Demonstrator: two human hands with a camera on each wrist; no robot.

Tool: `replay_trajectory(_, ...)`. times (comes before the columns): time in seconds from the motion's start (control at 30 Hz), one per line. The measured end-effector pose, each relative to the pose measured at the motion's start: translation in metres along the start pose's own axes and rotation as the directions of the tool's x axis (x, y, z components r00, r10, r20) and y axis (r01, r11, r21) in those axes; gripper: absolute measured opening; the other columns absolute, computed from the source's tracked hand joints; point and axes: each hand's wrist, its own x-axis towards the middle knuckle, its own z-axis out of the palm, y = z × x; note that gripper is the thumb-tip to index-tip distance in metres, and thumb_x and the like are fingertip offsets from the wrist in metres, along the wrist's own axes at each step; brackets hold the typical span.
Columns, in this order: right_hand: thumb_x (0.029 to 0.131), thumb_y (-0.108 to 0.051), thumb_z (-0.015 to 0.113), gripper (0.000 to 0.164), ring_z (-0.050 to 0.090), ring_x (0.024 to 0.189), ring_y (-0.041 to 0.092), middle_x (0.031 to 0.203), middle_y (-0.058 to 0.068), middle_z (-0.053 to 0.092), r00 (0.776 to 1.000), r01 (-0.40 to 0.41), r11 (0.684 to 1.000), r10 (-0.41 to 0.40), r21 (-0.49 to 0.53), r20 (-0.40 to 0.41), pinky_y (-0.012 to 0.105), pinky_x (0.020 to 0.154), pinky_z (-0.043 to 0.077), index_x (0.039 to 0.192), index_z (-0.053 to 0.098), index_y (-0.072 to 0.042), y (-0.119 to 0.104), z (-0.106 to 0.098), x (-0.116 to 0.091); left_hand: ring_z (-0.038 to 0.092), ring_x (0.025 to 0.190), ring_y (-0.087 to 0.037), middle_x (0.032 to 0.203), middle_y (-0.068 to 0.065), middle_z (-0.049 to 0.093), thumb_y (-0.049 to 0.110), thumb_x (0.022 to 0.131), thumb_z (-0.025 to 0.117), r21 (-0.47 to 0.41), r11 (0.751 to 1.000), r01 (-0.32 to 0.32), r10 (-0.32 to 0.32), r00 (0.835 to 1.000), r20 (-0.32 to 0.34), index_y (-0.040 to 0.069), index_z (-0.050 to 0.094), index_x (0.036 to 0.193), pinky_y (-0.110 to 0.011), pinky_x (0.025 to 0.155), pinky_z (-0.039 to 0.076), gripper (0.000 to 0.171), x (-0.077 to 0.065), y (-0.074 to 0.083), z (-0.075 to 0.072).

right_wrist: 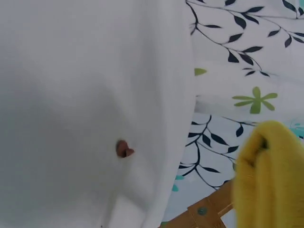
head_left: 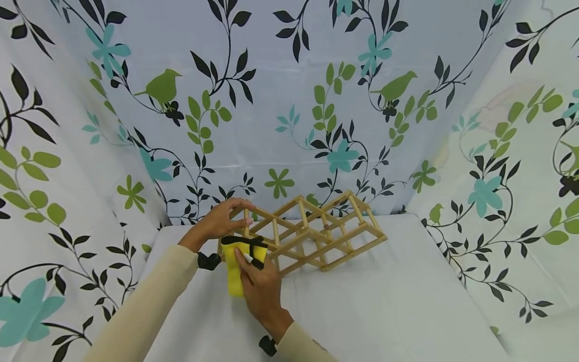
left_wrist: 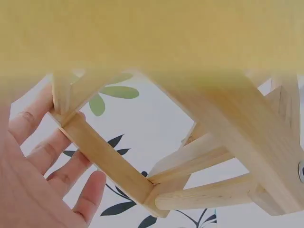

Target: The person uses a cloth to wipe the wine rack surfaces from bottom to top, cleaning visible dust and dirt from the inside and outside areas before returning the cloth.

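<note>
A folding wooden rack of crossed slats and round dowels (head_left: 307,234) stands on the white-covered table. At its left end my left hand (head_left: 219,221) holds the frame, with the thumb near an upright dowel. In the left wrist view the fingers (left_wrist: 61,173) lie along a wooden slat (left_wrist: 107,156). My right hand (head_left: 262,286) pinches a yellow cloth with black edging (head_left: 233,271) in front of that same end. Yellow cloth (right_wrist: 270,175) also fills the right side of the right wrist view, and a blurred yellow band covers the top of the left wrist view.
The white table cover (head_left: 384,301) spreads to the front and right of the rack. Patterned curtains (head_left: 280,100) hang behind and at both sides. A small brown spot (right_wrist: 123,148) shows on the white cover in the right wrist view.
</note>
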Motion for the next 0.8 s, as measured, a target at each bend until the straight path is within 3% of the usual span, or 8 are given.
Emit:
replay_trajectory(0.1, 0.101, -0.013, 0.074, 0.04, 0.071, 0.095, 0.013, 0.117, 0.009, 0.074, 0.99, -0.031, 0.999, 0.033, -0.017, 0.135, 0.018, 0.079, 0.059, 0.138, 0.071, -0.029, 0.001, 0.007, 0.0, 0.039, 0.153, -0.049, 0.159, -0.022, 0.05, 0.021, 0.103, 0.073, 0.001, 1.0, 0.004, -0.004, 1.0, -0.005, 0.004, 0.064, 0.14, -0.074, 0.121, 0.033, 0.041, -0.001, 0.0, -0.002)
replay_trajectory(0.23, 0.101, -0.017, 0.074, 0.037, 0.059, 0.076, 0.005, 0.101, 0.002, 0.07, 0.933, -0.012, 0.998, 0.034, -0.062, 0.358, 0.011, 0.062, 0.045, 0.133, 0.073, -0.037, 0.0, 0.009, -0.01, 0.038, 0.153, -0.049, 0.162, -0.023, 0.047, 0.024, 0.104, 0.072, 0.01, 1.0, 0.01, -0.01, 1.0, 0.006, 0.005, 0.064, 0.141, -0.074, 0.12, 0.033, 0.042, -0.002, 0.001, -0.001)
replay_trajectory(0.37, 0.099, -0.014, 0.076, 0.04, 0.061, 0.076, 0.007, 0.105, 0.003, 0.07, 0.948, 0.048, 0.997, -0.024, -0.068, 0.316, 0.012, 0.063, 0.048, 0.133, 0.074, -0.035, 0.001, 0.009, -0.014, 0.037, 0.154, -0.049, 0.163, -0.022, 0.046, 0.025, 0.104, 0.071, 0.012, 1.0, 0.012, -0.012, 1.0, 0.008, 0.007, 0.064, 0.141, -0.074, 0.12, 0.032, 0.041, -0.002, 0.001, -0.001)
replay_trajectory(0.43, 0.099, -0.015, 0.077, 0.037, 0.068, 0.085, 0.009, 0.114, 0.004, 0.073, 0.948, 0.009, 0.996, 0.018, -0.084, 0.318, 0.016, 0.069, 0.055, 0.131, 0.076, -0.033, 0.005, 0.01, -0.014, 0.037, 0.154, -0.048, 0.164, -0.021, 0.045, 0.025, 0.105, 0.071, 0.011, 1.0, 0.02, -0.02, 1.0, 0.006, 0.008, 0.064, 0.141, -0.074, 0.121, 0.032, 0.041, -0.001, 0.001, -0.001)
replay_trajectory(0.6, 0.096, -0.012, 0.079, 0.038, 0.073, 0.095, 0.014, 0.118, 0.001, 0.075, 0.868, -0.193, 0.963, 0.257, -0.189, 0.425, 0.024, 0.067, 0.057, 0.127, 0.078, -0.033, 0.014, 0.005, -0.025, 0.036, 0.154, -0.049, 0.165, -0.021, 0.043, 0.027, 0.104, 0.071, 0.005, 0.999, 0.033, -0.033, 0.999, 0.016, 0.009, 0.063, 0.143, -0.074, 0.12, 0.032, 0.044, 0.0, 0.003, 0.002)
replay_trajectory(0.63, 0.095, -0.011, 0.079, 0.04, 0.072, 0.09, 0.013, 0.114, 0.001, 0.075, 0.874, -0.185, 0.965, 0.247, -0.184, 0.419, 0.022, 0.063, 0.054, 0.128, 0.078, -0.035, 0.014, 0.004, -0.027, 0.036, 0.154, -0.049, 0.165, -0.021, 0.043, 0.028, 0.104, 0.071, 0.003, 0.999, 0.035, -0.035, 0.999, 0.018, 0.009, 0.063, 0.143, -0.074, 0.121, 0.032, 0.044, 0.0, 0.003, 0.003)
replay_trajectory(0.73, 0.094, -0.012, 0.081, 0.039, 0.071, 0.088, 0.012, 0.11, 0.001, 0.074, 0.937, -0.058, 0.989, 0.101, -0.137, 0.335, 0.021, 0.064, 0.056, 0.125, 0.079, -0.035, 0.01, 0.002, -0.026, 0.037, 0.154, -0.048, 0.164, -0.02, 0.045, 0.027, 0.104, 0.072, 0.002, 0.999, 0.04, -0.04, 0.999, 0.014, 0.01, 0.063, 0.142, -0.073, 0.121, 0.033, 0.043, 0.0, 0.002, 0.003)
replay_trajectory(0.8, 0.095, -0.015, 0.082, 0.036, 0.071, 0.087, 0.011, 0.109, 0.001, 0.074, 0.954, -0.01, 0.992, 0.048, -0.129, 0.296, 0.02, 0.066, 0.057, 0.125, 0.079, -0.034, 0.009, 0.004, -0.022, 0.037, 0.154, -0.048, 0.164, -0.02, 0.045, 0.025, 0.104, 0.072, 0.003, 0.999, 0.04, -0.04, 0.999, 0.006, 0.009, 0.064, 0.142, -0.074, 0.12, 0.033, 0.042, 0.0, 0.001, 0.003)
